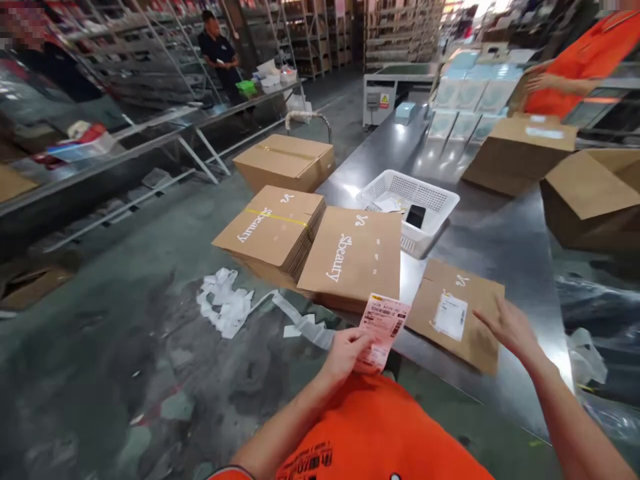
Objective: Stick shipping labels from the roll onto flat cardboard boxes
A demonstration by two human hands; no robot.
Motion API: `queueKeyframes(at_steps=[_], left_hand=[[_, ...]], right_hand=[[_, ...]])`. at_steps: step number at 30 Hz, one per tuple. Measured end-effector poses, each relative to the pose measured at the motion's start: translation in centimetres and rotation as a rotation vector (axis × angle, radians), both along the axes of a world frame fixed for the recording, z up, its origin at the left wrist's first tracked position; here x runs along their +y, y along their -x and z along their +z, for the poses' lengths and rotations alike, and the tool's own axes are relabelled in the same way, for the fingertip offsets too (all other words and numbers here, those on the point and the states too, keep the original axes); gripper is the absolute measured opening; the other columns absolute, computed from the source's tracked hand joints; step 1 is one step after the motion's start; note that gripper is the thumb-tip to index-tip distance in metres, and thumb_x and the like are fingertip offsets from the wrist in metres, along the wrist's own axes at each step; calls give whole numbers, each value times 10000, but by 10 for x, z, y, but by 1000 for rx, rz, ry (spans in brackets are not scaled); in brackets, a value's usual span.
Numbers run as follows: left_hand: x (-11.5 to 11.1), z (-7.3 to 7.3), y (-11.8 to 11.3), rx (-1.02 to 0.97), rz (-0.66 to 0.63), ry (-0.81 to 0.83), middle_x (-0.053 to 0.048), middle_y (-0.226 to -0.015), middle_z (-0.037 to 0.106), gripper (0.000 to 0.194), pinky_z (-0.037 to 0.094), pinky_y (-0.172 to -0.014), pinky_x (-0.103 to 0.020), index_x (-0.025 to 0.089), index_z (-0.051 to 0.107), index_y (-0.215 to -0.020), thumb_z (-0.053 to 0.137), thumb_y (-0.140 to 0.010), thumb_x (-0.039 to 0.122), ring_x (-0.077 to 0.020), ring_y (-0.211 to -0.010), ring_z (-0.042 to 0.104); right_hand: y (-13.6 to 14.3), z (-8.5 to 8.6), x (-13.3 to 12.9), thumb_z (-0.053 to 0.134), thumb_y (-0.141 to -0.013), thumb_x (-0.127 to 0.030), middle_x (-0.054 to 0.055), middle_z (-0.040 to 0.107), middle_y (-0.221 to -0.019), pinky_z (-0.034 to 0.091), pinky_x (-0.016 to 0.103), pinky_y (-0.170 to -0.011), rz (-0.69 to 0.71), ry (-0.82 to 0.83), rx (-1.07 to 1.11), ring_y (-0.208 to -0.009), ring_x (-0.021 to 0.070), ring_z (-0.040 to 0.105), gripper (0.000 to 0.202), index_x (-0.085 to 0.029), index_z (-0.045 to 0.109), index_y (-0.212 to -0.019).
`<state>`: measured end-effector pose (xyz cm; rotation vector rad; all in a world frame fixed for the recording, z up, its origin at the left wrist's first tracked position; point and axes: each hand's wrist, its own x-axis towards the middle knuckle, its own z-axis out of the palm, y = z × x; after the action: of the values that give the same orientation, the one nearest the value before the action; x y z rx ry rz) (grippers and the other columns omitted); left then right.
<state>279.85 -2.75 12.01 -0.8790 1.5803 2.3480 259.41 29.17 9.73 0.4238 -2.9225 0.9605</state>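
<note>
My left hand (pixel 349 350) pinches the lower left edge of a printed shipping label (pixel 384 327), held up in front of my orange shirt. A flat cardboard mailer (pixel 430 297) lies on the metal table, with a white label (pixel 451 315) stuck near its middle. Over the right side of this mailer is my right hand (pixel 510 327), fingers stretched toward the white label and nothing held. Whether the fingertips touch the cardboard I cannot tell. Left of the mailer lies a stack of flat printed cardboard (pixel 353 253).
A white basket (pixel 435 200) holding papers and a dark phone-like object stands behind the cardboard. Left sit a strapped cardboard stack (pixel 280 223) and a taped box (pixel 285 157). Open cartons (pixel 595 183) stand right. Backing paper (pixel 227 303) litters the floor. Other people stand farther off.
</note>
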Motion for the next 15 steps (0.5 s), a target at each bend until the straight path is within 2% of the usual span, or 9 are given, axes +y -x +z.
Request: queueKeyframes(at_steps=[1,3,4,6,8,10,11,13,15], left_hand=[[4,-3,2,1,2,22,13,-548,573,457,526,-521,-324,138,659,-657,779,-546,565,-165,-529,572],[9,-6,2,28,10,108,6,-558,569,443,517,-560,-318,128,666,-649,756,-589,558,-163,-555,569],[10,-6,1,48,12,158,-4,-573,581,435,510,-586,-312,123,669,-642,748,-609,549,-165,-580,573],[7,0,-2,118,15,209,-39,-691,653,406,505,-673,-306,116,701,-733,764,-620,501,-184,-690,605],[0,12,-3,228,70,205,-77,-933,700,481,496,-790,-304,136,704,-969,806,-597,424,-217,-877,626],[-7,25,1,315,176,230,-86,-1073,680,568,478,-842,-286,167,658,-1106,816,-597,365,-217,-978,609],[-11,30,6,317,232,256,-79,-1019,686,506,480,-802,-271,162,668,-1058,799,-615,369,-201,-925,612],[-18,33,17,256,315,323,-27,-750,652,317,452,-640,-234,143,668,-800,758,-644,404,-142,-697,568],[-27,27,26,201,353,367,33,-553,513,344,363,-520,-208,149,567,-589,743,-638,441,-88,-543,441]], right_hand=[[-2,10,-29,591,-726,-594,204,641,-1130,513,484,-750,60,67,-47,-1011,369,624,623,-209,566,-1216],[-13,37,-94,584,-762,-576,148,588,-1261,532,405,-791,429,280,-240,-1050,283,611,703,-217,444,-1350],[-21,51,-123,628,-749,-562,122,622,-1194,526,372,-799,592,284,-284,-995,251,619,671,-212,490,-1305],[-36,73,-167,583,-807,-546,66,681,-903,507,311,-685,776,226,-331,-787,197,619,407,-190,630,-999],[-48,83,-191,486,-881,-530,38,652,-723,463,274,-601,859,175,-333,-670,166,585,381,-186,624,-790],[-55,83,-202,419,-922,-508,35,653,-701,437,259,-575,930,163,-318,-644,156,579,409,-190,625,-770],[-56,82,-205,407,-930,-494,37,663,-719,434,258,-582,961,161,-296,-652,157,585,401,-194,634,-792],[-57,77,-212,407,-932,-470,44,674,-751,435,263,-604,978,164,-223,-674,161,595,375,-198,641,-822],[-52,73,-222,422,-924,-450,51,670,-762,436,272,-625,965,154,-147,-694,168,598,349,-196,636,-818]])
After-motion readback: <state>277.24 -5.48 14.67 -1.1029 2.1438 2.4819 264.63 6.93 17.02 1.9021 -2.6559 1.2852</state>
